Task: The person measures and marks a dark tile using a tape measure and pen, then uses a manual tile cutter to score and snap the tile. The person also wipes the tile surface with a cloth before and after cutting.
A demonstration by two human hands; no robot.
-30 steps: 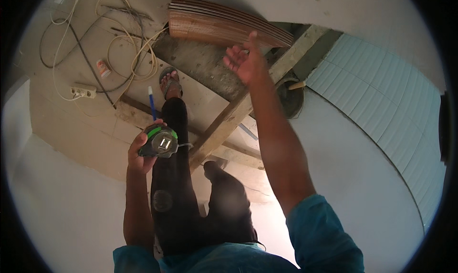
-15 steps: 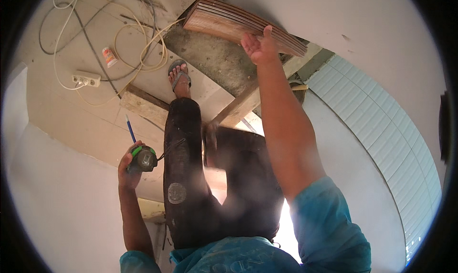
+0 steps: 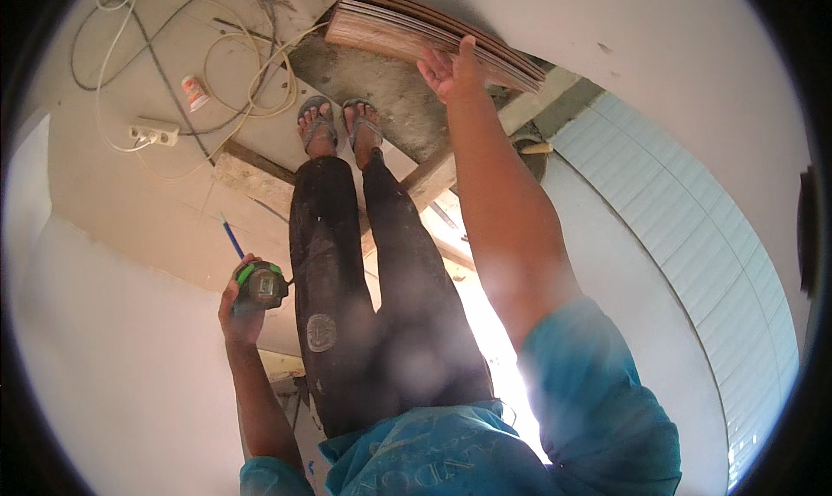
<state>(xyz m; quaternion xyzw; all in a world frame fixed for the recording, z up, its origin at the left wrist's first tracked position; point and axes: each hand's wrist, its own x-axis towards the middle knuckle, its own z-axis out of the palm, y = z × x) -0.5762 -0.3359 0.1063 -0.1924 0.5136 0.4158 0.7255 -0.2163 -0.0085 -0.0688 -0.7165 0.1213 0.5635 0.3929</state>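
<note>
Presently, lower left, your left grip clamps the tape measure, protruding rightward; upper centre, your right grip is spread.

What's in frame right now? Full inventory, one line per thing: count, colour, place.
floor: 1, beige, upper left
tape measure: 1, black and green, in left hand
pen: 1, blue, sticking up from left hand
planks: one stack, count unclear, brown, top centre
cords: several, white, yellow and dark, upper left
power strip: 1, white, floor, left
cup: 1, white and orange, floor near cords
beams: at least 2, pale brown, either side of legs
wall tiles: many, pale blue, right
sandals: 2, grey, on feet
trousers: 1 pair, black, centre
shirt: 1, teal, bottom
feet: 2, bare in sandals, upper centre
left hand: 1, bare, left of legs
right hand: 1, bare, open, at planks; contact unclear
</note>
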